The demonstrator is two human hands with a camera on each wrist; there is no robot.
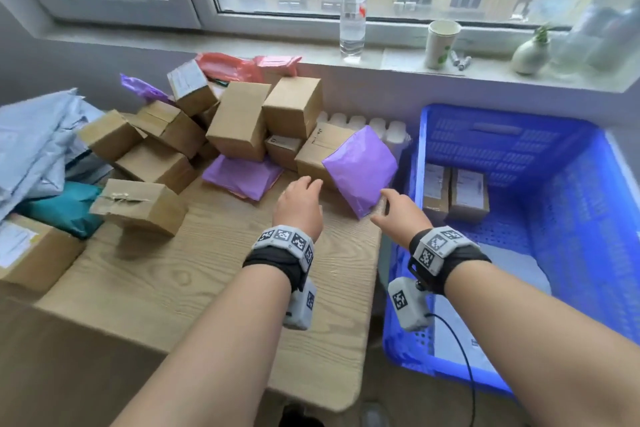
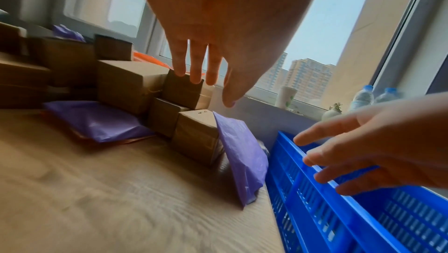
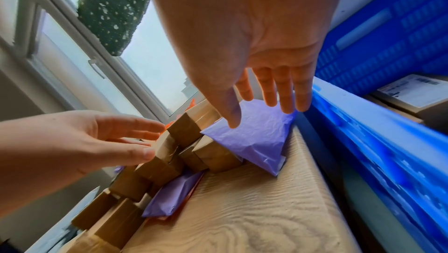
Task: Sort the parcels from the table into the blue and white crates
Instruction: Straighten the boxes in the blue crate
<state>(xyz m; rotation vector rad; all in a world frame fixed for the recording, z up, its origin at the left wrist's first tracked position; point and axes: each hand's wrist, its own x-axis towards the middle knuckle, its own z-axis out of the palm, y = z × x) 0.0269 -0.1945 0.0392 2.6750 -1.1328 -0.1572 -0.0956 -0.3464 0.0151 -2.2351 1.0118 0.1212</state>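
open hands [image 1: 401,210] just short of purple mailer [image 1: 360,168]

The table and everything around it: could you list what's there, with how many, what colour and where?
cardboard boxes: about a dozen, brown, piled at the table's back and left
purple mailers: two in front, one leaning on a box, one flat; a third behind the pile
grey mailers: a heap, far left
teal mailer: one, left
red mailers: two, back
blue crate: one, right, holding two boxes
water bottle: one, clear, windowsill
paper cup: one, white, windowsill
left hand: open, fingers extended
right hand: open, by the leaning mailer
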